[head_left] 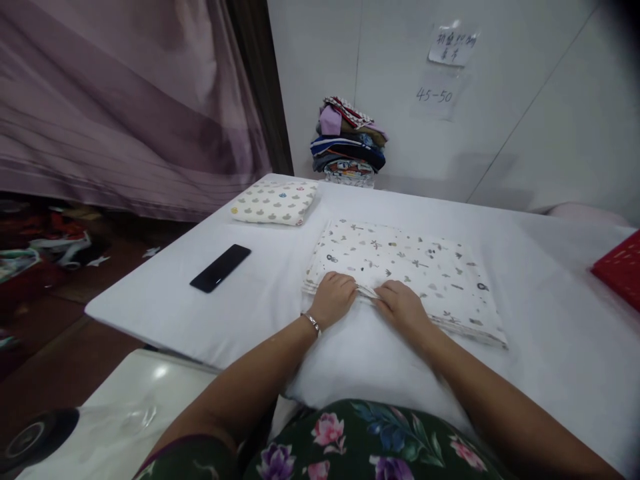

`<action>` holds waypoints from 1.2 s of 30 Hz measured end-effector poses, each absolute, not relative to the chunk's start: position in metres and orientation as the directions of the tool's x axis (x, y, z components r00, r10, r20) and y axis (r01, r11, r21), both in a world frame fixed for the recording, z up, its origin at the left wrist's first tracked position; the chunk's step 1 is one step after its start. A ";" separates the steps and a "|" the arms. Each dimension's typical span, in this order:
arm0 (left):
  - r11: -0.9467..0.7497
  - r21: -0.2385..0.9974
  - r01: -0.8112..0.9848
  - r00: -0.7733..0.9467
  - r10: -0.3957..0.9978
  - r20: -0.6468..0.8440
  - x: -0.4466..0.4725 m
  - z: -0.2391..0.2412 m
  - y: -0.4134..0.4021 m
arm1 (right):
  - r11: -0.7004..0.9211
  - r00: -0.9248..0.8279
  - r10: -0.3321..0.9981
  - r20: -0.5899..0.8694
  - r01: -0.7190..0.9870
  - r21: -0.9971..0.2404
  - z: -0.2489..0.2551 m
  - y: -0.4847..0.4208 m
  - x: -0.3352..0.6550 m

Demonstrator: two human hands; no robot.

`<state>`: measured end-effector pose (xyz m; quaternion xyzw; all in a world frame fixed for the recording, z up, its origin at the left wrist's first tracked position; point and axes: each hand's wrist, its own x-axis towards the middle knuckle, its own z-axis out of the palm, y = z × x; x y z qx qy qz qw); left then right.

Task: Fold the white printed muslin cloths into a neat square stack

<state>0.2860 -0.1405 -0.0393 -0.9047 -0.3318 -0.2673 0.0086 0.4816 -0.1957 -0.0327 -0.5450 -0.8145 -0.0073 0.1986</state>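
Observation:
A folded white cloth point(400, 260) with small grey and brown prints lies flat on the white-covered table point(240, 327) in front of me. My left hand point(334, 297) is closed on its near edge, toward the left corner. Just to the right, my right hand point(403, 303) grips the same edge, its fingers curled over the layers. Between the two hands the edge is bunched and slightly raised. My fingertips are partly hidden by the fabric.
A black phone point(221, 268) rests on the table at left. Behind it sits a folded patterned cloth point(275, 202). A stack of folded fabrics point(349, 143) stands by the wall. Something red point(620, 270) lies at the right edge. A pink curtain point(125, 100) hangs at left.

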 end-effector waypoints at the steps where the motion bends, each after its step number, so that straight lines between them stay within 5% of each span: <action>1: -0.773 0.160 0.614 0.636 0.605 0.479 0.286 -0.039 -0.140 | 0.399 -0.322 0.889 0.324 0.894 -0.206 -0.032 -0.195 0.480; 22: -0.727 0.127 0.675 0.706 0.686 0.175 0.253 -0.010 -0.124 | 0.392 -0.305 0.907 0.291 0.864 -0.315 -0.033 -0.193 0.480; 30: -0.674 0.059 0.736 0.652 0.730 0.204 0.242 -0.006 -0.112 | 0.407 -0.344 0.901 0.265 0.881 -0.241 -0.034 -0.187 0.481; 36: -0.711 -0.022 0.703 0.636 0.615 0.466 0.248 0.007 -0.096 | 0.401 -0.278 0.810 0.516 0.905 -0.142 -0.024 -0.183 0.479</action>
